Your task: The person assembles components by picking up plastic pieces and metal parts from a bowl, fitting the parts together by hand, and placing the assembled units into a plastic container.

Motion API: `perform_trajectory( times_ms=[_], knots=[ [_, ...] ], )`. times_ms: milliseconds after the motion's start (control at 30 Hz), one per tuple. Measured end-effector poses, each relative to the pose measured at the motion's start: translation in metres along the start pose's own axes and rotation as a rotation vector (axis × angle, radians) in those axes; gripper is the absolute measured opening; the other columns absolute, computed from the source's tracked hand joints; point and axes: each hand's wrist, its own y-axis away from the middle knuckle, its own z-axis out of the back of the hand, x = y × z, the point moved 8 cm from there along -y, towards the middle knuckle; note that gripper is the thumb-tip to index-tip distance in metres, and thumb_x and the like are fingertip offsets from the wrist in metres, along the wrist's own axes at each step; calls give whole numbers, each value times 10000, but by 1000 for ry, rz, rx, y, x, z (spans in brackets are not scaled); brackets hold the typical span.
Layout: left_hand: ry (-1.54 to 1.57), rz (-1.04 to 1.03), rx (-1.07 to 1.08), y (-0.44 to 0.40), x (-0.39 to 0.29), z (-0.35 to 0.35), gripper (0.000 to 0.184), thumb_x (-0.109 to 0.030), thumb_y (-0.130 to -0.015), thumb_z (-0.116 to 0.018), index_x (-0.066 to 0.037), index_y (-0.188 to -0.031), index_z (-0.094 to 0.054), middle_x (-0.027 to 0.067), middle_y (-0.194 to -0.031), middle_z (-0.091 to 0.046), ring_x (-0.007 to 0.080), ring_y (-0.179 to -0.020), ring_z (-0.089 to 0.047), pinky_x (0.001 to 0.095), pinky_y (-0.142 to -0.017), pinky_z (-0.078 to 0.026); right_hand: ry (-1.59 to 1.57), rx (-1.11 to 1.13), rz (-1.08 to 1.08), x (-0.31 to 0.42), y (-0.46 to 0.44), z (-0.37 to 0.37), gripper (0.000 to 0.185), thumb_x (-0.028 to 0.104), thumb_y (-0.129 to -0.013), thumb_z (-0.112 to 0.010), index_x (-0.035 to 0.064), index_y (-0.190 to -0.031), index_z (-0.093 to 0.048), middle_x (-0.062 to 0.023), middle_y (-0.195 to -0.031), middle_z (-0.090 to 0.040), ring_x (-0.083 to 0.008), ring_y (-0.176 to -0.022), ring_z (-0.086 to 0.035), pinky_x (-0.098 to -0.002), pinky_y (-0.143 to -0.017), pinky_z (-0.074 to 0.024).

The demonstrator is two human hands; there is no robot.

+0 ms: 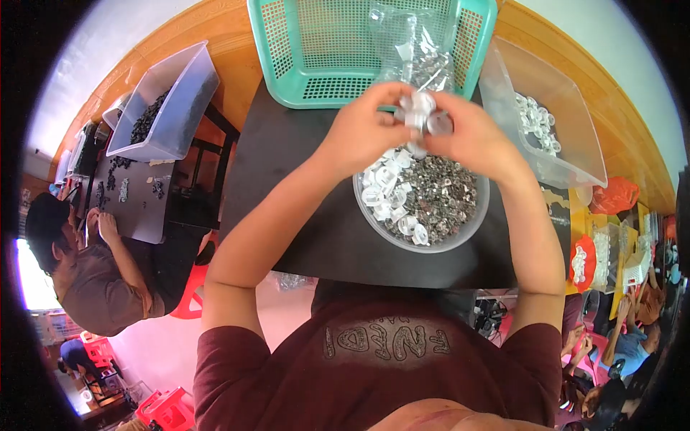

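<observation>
Above a round clear tub (365,215), my left hand (365,128) and my right hand (471,135) are close together with their fingers curled. Between them is a cluster of small white and clear plastic parts (418,111), slightly blurred, with some greyish round pieces at its sides. Both hands grip this cluster; which fingers hold which piece I cannot make out. White plastic parts (384,185) fill the tub's left side, and small metallic-looking pieces (442,194) fill its right side. Behind my hands a transparent plastic bag (413,43) leans in a green basket.
The green basket (316,75) stands at the back of the dark table (287,194). To the right is a clear bin (575,122) with white rings (535,122). At left, a co-worker (108,273) sits near a bin (172,108) of black parts. Other people sit far right.
</observation>
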Motion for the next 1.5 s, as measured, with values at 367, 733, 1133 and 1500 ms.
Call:
perform_trajectory(
  times_ms=[367,733,1133,1500],
  knots=[
    [-460,157,100,14,17,-11,322,-106,-891,-648,-52,-1209,-650,41,-933,-684,99,-752,-627,263,-638,-528,540,-43,-112,-75,17,10,202,169,-848,-617,20,-938,-717,-199,-915,-686,-375,-889,-651,-434,-795,-515],
    [-770,-110,345,10,28,-63,243,-146,-809,-720,-48,-1032,-716,74,-924,-672,199,-837,-640,314,-750,-507,543,-73,-34,-94,1,-11,157,138,-775,-651,18,-867,-693,-195,-824,-675,-371,-839,-664,-456,-759,-522],
    [-451,203,173,9,60,-47,153,-153,-858,-686,-31,-951,-678,36,-914,-668,169,-838,-642,320,-756,-511,491,-68,-54,-91,5,-9,153,152,-779,-651,18,-851,-666,-187,-858,-682,-359,-856,-663,-442,-753,-515],
    [872,476,101,13,74,-30,220,-97,-966,-544,26,-1146,-568,94,-1034,-634,167,-911,-641,272,-838,-561,-33,-124,-69,-76,26,-3,99,88,-807,-675,13,-869,-659,-7,-734,-615,-85,-706,-585,-258,-645,-477]
  ],
)
